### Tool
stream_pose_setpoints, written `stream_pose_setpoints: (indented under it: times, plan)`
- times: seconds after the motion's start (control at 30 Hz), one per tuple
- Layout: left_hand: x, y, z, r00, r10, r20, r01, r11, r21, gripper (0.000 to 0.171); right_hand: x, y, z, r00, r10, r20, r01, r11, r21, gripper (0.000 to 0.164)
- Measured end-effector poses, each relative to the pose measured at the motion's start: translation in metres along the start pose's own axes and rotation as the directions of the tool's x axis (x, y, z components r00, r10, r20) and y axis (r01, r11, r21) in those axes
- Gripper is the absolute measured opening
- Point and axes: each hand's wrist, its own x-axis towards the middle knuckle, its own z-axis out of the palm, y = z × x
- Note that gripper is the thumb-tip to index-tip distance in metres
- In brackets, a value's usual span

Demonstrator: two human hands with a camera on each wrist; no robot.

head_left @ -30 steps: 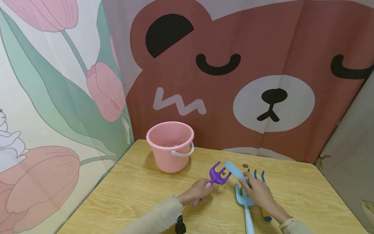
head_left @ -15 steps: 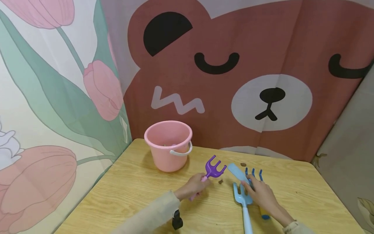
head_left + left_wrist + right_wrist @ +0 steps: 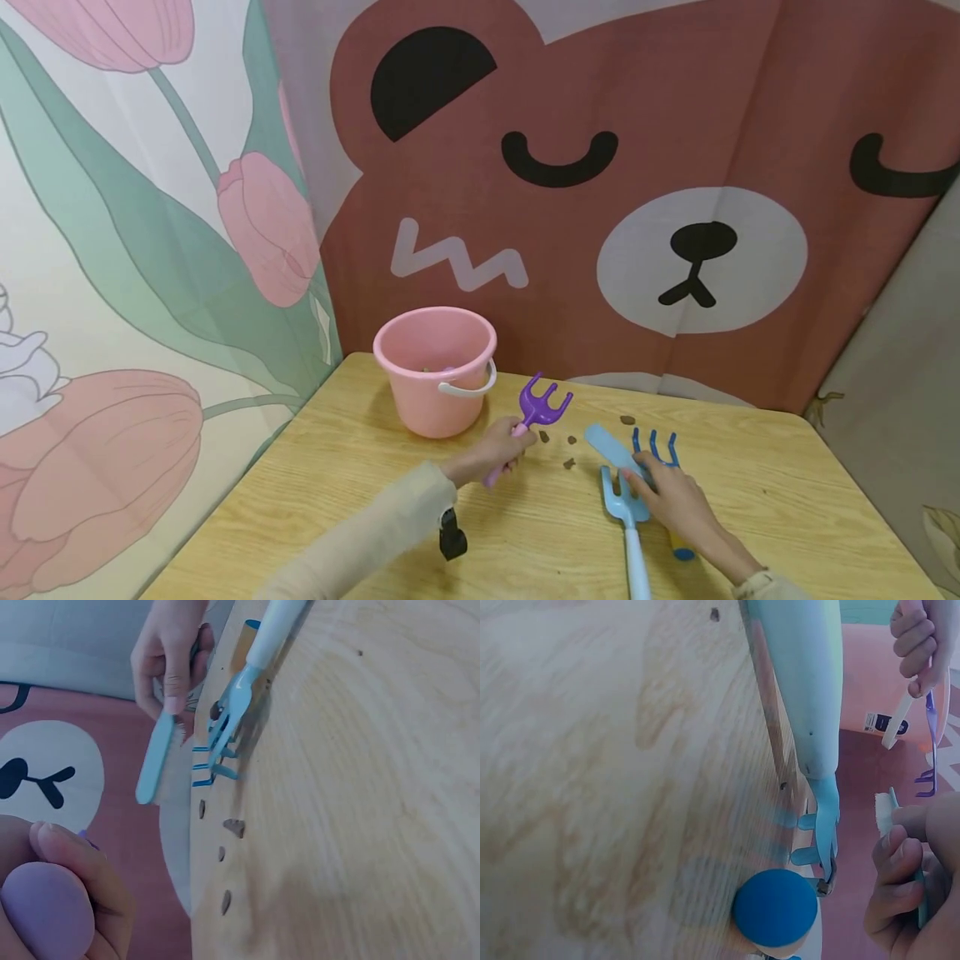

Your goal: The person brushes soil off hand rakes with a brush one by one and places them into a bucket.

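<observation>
My left hand (image 3: 501,446) grips the pink handle of a purple toy hand fork (image 3: 542,407), its prongs raised toward the back of the table. The handle's rounded end (image 3: 49,909) shows in the left wrist view. In my right hand (image 3: 681,498) is a light blue brush (image 3: 609,444); the wrist views show its white bristles (image 3: 883,814). Beneath and beside that hand lie a light blue fork (image 3: 634,554) and a blue three-pronged rake (image 3: 655,447) with a yellow handle, partly hidden by the hand. Small brown bits (image 3: 569,463) are scattered between the two hands.
A pink bucket (image 3: 437,408) with a white handle stands at the back left of the wooden table (image 3: 360,517); small things inside are barely visible. Another brown bit (image 3: 627,420) lies behind the brush. A bear-printed cloth (image 3: 562,317) hangs along the back edge.
My left hand has moved the purple fork up and left, away from the brush and nearer the bucket. More brown bits now show on the table. My right hand has barely moved.
</observation>
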Motion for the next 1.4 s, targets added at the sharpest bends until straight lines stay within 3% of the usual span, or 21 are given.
stream_pose_setpoints:
  times: [0.27,0.5,0.7,0.87,1.1,1.4]
  plan:
    - [0.001,0.018,-0.016,0.997,0.043,0.06,-0.043,0.999,0.01,0.016,0.0,0.0,0.001,1.0,-0.021,0.013,0.021,1.0,-0.002,0.041]
    - [-0.002,0.035,-0.029,0.997,0.001,0.072,-0.006,0.998,0.062,0.021,0.002,-0.001,0.0,0.999,-0.031,0.013,0.031,0.999,-0.013,0.039]
    - [0.001,0.049,-0.034,0.996,-0.017,0.089,0.017,1.0,-0.001,0.021,0.001,-0.001,0.002,0.999,-0.046,0.007,0.046,0.999,-0.008,0.036]
    - [0.003,0.058,-0.04,0.998,0.015,0.067,-0.013,1.0,-0.023,0.017,0.001,0.0,0.004,0.998,-0.062,0.0,0.062,0.998,0.003,0.036]
    - [-0.002,0.072,-0.056,0.999,0.016,0.037,-0.018,0.997,0.071,0.025,0.001,-0.002,0.003,0.998,-0.055,0.024,0.054,0.998,0.029,0.033]
    - [0.001,0.082,-0.066,1.0,0.024,0.007,-0.024,0.999,0.045,0.023,0.001,0.0,0.004,0.999,-0.047,0.025,0.046,0.999,0.025,0.035]
